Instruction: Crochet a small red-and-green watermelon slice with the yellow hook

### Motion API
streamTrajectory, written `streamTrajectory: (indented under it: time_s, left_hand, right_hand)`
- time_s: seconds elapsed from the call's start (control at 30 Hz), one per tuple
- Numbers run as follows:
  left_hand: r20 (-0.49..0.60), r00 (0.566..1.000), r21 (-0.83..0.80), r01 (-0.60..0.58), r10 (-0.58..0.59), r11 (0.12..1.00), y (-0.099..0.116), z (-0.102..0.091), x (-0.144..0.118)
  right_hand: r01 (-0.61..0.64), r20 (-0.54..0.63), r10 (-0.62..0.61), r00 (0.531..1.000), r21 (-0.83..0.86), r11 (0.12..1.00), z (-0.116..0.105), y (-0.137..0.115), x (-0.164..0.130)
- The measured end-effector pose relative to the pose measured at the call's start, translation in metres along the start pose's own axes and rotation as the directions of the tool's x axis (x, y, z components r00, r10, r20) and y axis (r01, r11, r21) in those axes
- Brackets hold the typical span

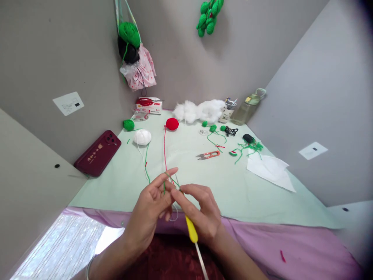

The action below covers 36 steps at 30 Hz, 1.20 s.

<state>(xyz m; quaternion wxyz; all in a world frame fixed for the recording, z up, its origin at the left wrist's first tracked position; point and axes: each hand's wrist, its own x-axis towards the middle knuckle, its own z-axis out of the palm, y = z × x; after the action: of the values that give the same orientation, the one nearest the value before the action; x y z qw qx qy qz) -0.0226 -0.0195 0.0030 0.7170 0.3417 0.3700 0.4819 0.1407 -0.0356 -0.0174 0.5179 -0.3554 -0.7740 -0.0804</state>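
My right hand point(202, 208) is closed around a crochet hook point(191, 229) with a yellow handle, its thin metal tip pointing up and left toward my other hand. My left hand point(153, 210) pinches with thumb and fingers near that tip, and green yarn point(164, 187) runs over its raised index finger. Whatever small piece sits between the fingertips is mostly hidden. Red yarn point(164, 149) leads from the hands back to a red yarn ball point(172, 124). A white yarn ball point(142, 137) and a green yarn ball point(128, 125) lie to the left.
Orange thread snips point(208, 155) lie right of centre. Behind them are small green crocheted pieces point(213, 128) and white stuffing point(199, 111). A dark red phone point(98, 153) leans at the left; a white sheet point(271, 170) lies right. A bottle point(247, 109) stands at the back.
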Motion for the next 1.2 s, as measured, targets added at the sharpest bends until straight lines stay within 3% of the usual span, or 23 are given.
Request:
streamTrajectory:
  time_s: [0.07,0.13,0.2,0.27,0.33,0.4,0.47,0.53,0.6,0.7,0.77,0.9,1.07,1.2]
  left_hand:
    - [0.043,0.995,-0.117,0.096,-0.091,0.988,0.005,-0.001,0.002]
    - [0.047,0.994,-0.168,0.109,-0.103,0.980,0.009,-0.002,0.002]
    - [0.051,0.996,-0.156,0.085,-0.078,0.984,0.010,-0.002,0.001]
    - [0.059,0.997,-0.110,0.059,-0.052,0.992,0.008,-0.001,0.000]
    - [0.050,0.999,-0.065,0.025,-0.022,0.998,0.005,0.001,-0.001]
    - [0.026,1.000,-0.041,-0.015,0.016,0.999,0.002,0.002,-0.001]
    - [0.018,0.999,-0.052,-0.025,0.026,0.998,0.001,0.002,0.001]
    - [0.050,0.998,-0.086,0.040,-0.036,0.996,0.002,0.001,0.003]
    - [0.084,0.990,-0.128,0.127,-0.117,0.984,0.004,-0.001,0.006]
    - [0.068,0.990,-0.183,0.132,-0.121,0.974,0.008,-0.005,0.009]
    - [0.057,0.996,-0.162,0.084,-0.075,0.983,0.008,-0.005,0.009]
    - [0.072,0.997,-0.039,0.006,-0.003,0.999,0.005,-0.002,0.005]
    - [0.076,0.996,0.034,-0.038,0.035,0.999,0.004,-0.002,0.002]
    - [0.061,0.997,0.043,-0.044,0.042,0.998,0.007,-0.002,0.004]
  right_hand:
    - [-0.164,-0.049,0.177,0.983,0.200,0.966,-0.001,0.000,0.001]
    - [-0.331,-0.052,0.392,0.919,0.442,0.834,-0.002,0.001,0.004]
    - [-0.412,0.003,0.508,0.861,0.589,0.695,-0.001,0.001,0.007]
    - [-0.428,0.043,0.520,0.853,0.626,0.651,0.002,0.000,0.010]
    - [-0.427,0.051,0.497,0.866,0.591,0.684,0.004,-0.001,0.010]
    - [-0.395,0.025,0.444,0.896,0.500,0.770,0.006,-0.001,0.007]
    - [-0.299,0.005,0.315,0.949,0.332,0.895,0.006,-0.001,0.001]
    - [-0.157,0.003,0.159,0.987,0.190,0.969,0.005,0.002,-0.003]
    - [-0.147,-0.025,0.156,0.987,0.215,0.966,0.003,0.005,-0.004]
    - [-0.358,-0.050,0.430,0.901,0.472,0.806,0.001,0.007,0.003]
    - [-0.427,0.008,0.531,0.848,0.602,0.674,0.000,0.007,0.009]
    - [-0.464,0.121,0.523,0.844,0.654,0.598,0.004,0.005,0.015]
    - [-0.514,0.142,0.572,0.808,0.646,0.565,0.007,0.010,0.009]
    - [-0.539,0.198,0.640,0.743,0.743,0.396,0.009,0.015,0.007]
